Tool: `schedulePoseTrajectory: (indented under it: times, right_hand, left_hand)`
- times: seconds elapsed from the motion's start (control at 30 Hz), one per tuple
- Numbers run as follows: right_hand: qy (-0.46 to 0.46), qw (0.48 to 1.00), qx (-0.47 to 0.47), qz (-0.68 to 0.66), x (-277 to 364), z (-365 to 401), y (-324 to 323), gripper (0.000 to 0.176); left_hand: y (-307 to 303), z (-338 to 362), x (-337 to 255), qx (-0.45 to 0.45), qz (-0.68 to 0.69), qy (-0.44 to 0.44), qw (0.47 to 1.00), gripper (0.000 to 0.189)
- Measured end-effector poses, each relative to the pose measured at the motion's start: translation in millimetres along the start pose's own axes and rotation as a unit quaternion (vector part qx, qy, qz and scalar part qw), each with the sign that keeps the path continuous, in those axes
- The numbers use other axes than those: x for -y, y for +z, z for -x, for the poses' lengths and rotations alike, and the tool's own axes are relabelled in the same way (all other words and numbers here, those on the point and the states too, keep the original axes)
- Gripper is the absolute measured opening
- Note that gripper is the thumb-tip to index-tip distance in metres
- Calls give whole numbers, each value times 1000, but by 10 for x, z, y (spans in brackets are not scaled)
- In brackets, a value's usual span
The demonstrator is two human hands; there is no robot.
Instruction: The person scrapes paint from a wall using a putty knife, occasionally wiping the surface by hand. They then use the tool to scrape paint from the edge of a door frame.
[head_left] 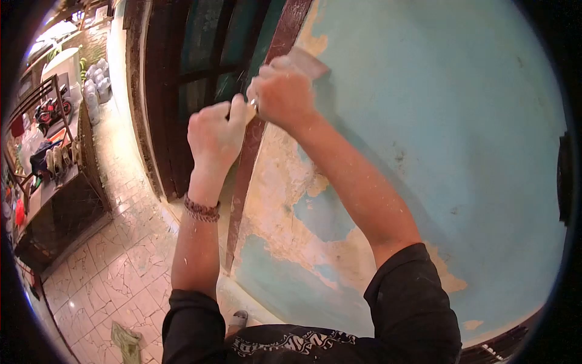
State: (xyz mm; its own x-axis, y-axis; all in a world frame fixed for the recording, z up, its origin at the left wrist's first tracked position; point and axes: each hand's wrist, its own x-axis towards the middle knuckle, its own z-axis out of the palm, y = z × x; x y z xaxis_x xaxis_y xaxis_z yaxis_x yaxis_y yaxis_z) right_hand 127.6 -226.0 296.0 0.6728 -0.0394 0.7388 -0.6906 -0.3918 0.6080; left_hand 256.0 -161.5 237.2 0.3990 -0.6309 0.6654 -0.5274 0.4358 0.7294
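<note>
Both hands are raised to the blue painted wall [448,133], beside the reddish-brown door frame [245,173]. My right hand [282,91] is closed round a scraper [308,62], whose wide flat blade lies against the wall beyond the knuckles. My left hand [216,130], with a braided bracelet at the wrist, is closed round the lower end of the scraper's handle, just below and left of my right hand. Below them, patches of paint are gone and a pale, rough layer [279,212] shows.
A dark door with glass panes [206,54] stands left of the frame. Farther left are a cluttered table [57,200] and plastic bottles [97,85]. A cloth [126,343] lies on the tiled floor [130,267]. A dark object [565,179] sits at the right edge.
</note>
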Motion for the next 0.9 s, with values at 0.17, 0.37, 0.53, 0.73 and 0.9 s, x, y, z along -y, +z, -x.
schedulePoseTrajectory:
  times: [0.17, 0.37, 0.53, 0.73, 0.9]
  right_hand:
    - [10, 1000, 22, -5, -110, -243, -126, 7]
    - [2, 999, 44, 14, 35, 15, -18, 8]
    - [-35, 997, 63, 21, -362, -438, -260, 11]
    - [-65, 996, 50, -19, 2, 264, -18, 13]
    - [-30, 999, 16, -33, -305, -92, -215, 11]
  left_hand:
    - [-133, -222, -186, -7, -26, 14, 1000, 42]
    - [12, 38, 71, 39, -1, -53, 998, 43]
    - [-74, -344, -444, 10, 34, -21, 999, 43]
    - [237, 301, 146, 14, 31, -42, 999, 42]
    - [147, 1, -278, -35, 13, 12, 999, 44]
